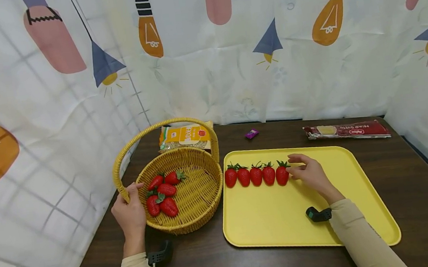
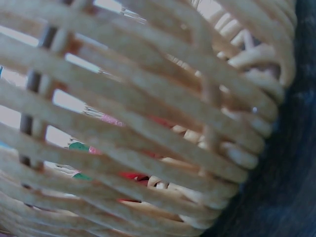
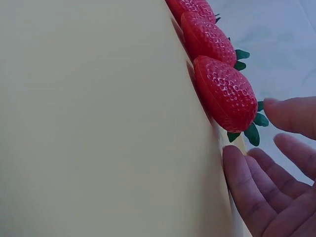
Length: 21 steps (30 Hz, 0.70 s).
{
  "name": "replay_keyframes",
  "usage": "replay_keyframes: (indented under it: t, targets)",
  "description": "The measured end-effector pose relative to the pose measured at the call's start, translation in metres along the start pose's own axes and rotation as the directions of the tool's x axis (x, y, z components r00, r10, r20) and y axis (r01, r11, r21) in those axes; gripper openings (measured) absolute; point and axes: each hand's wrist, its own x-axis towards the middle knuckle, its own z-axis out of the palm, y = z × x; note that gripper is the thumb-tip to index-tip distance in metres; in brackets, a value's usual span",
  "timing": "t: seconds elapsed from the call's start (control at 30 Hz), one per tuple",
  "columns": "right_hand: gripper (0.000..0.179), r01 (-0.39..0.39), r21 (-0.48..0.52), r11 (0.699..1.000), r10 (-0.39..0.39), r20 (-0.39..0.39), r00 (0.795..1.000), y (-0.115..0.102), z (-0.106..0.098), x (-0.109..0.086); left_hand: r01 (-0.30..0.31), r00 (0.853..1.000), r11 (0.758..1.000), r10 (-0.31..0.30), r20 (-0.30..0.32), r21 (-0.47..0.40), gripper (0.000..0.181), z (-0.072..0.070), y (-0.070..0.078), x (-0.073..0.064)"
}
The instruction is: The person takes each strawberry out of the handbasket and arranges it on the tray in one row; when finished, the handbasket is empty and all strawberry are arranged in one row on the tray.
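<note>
My left hand point(image 1: 129, 211) grips the yellow wicker basket point(image 1: 203, 214) at its left side, where the arched handle point(image 1: 173, 121) meets the rim. Several red strawberries point(image 1: 166, 189) with green leaves lie in the left half of the basket. The basket's weave point(image 2: 148, 108) fills the left wrist view, with bits of red and green showing through. On the yellow tray point(image 1: 271, 219), more strawberries stand in a row along the back, leaves pointing away. Beside the rightmost strawberry point(image 3: 227, 94) is my right hand point(image 1: 311, 175), fingers spread and holding nothing, the thumb close to its leaves.
Behind the basket lies a yellow-and-clear food packet point(image 1: 186, 137). A small purple-wrapped candy point(image 1: 251, 134) and a long dark-red packet point(image 1: 346, 131) lie near the table's back edge. A patterned curtain point(image 1: 207, 77) hangs behind and at the sides.
</note>
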Motion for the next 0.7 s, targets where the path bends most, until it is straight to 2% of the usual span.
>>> replay_keyframes:
  t: [0.2,0.37,0.47,0.57,0.7]
  targets:
    - [0.047,0.028,-0.036,0.999,-0.031,-0.083,0.996,0.0,-0.002,0.001,0.011,1.0,1.0,-0.011,0.005,0.001,0.048,0.0,0.0,0.001]
    - [0.04,0.094,-0.037,0.995,-0.099,-0.181,0.979,-0.005,-0.003,0.001,0.018,1.0,1.0,-0.018,0.008,0.001,0.048,0.0,-0.001,0.001]
    - [0.037,0.133,-0.008,0.991,-0.132,-0.209,0.969,-0.016,-0.001,-0.002,0.017,1.0,1.0,-0.016,0.008,-0.008,0.048,0.0,-0.001,0.001]
    - [0.035,0.166,0.03,0.986,-0.158,-0.196,0.968,-0.033,0.005,-0.006,0.012,1.0,1.0,-0.012,0.011,-0.018,0.049,0.0,0.0,0.001]
    - [0.03,0.224,0.055,0.973,-0.216,-0.117,0.969,-0.058,0.022,-0.009,0.017,1.0,1.0,-0.017,0.011,-0.021,0.049,0.0,0.0,0.001]
